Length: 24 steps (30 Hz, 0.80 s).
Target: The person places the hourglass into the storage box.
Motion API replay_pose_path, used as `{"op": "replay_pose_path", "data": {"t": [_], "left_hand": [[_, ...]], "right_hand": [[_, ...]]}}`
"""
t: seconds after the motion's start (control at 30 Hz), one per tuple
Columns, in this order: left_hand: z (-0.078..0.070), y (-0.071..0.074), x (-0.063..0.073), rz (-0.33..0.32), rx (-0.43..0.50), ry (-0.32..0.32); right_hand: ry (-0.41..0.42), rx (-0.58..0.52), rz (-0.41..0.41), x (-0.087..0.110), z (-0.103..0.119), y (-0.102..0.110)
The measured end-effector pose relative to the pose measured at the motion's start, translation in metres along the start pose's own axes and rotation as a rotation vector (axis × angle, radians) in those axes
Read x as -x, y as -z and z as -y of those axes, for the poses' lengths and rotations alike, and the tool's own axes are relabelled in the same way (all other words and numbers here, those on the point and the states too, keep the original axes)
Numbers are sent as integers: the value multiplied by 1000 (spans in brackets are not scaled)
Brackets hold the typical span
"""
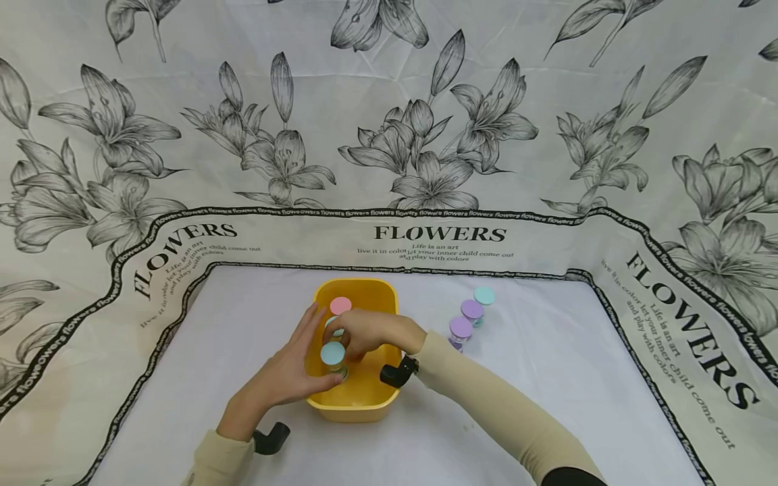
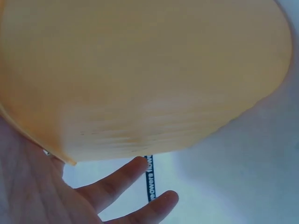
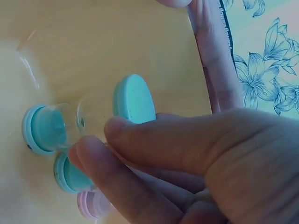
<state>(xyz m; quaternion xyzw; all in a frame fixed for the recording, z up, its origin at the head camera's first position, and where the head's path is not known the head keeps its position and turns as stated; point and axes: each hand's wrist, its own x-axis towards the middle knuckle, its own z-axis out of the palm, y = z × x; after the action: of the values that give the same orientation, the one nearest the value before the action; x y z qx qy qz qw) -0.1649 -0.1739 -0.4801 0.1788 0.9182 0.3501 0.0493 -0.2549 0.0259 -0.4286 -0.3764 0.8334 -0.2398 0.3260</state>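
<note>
Inside the yellow bin (image 1: 365, 399) stand small hourglass sand timers with colored caps. The nearest has a light-blue cap (image 1: 332, 354); in the right wrist view its clear glass rises from a teal base (image 3: 39, 129). Behind it are a second teal timer (image 3: 70, 172) and a pink-capped timer (image 1: 340, 306). My right hand (image 1: 367, 331) reaches into the bin, thumb and fingers pinching at the second teal timer, whose upper part they partly hide. At the bin's left rim lies my left hand (image 1: 288, 368), fingers extended outside the wall and thumb beside the nearest timer.
On the white cloth right of the bin stands a slanted row of timers: two purple-capped ones (image 1: 460, 327) and a teal-capped one (image 1: 484, 295) at the back. A hanging cloth (image 1: 437, 169) with printed flowers rises behind and at both sides.
</note>
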Motion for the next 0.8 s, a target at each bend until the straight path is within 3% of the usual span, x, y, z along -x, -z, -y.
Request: {"op": "replay_pose_path", "data": {"t": [0.13, 0.3, 0.47, 0.57, 0.8], "left_hand": [[1, -2, 0, -33, 35, -16], [3, -4, -1, -46, 69, -10], [4, -5, -2, -50, 89, 6], [4, -5, -3, -52, 99, 11], [5, 0, -4, -17, 99, 15]], "right_hand": [[-21, -89, 3, 4, 0, 4], [19, -80, -44, 20, -2, 18], [109, -61, -209, 51, -10, 37], [110, -72, -321, 73, -19, 44], [-52, -164, -665, 128, -58, 35]]}}
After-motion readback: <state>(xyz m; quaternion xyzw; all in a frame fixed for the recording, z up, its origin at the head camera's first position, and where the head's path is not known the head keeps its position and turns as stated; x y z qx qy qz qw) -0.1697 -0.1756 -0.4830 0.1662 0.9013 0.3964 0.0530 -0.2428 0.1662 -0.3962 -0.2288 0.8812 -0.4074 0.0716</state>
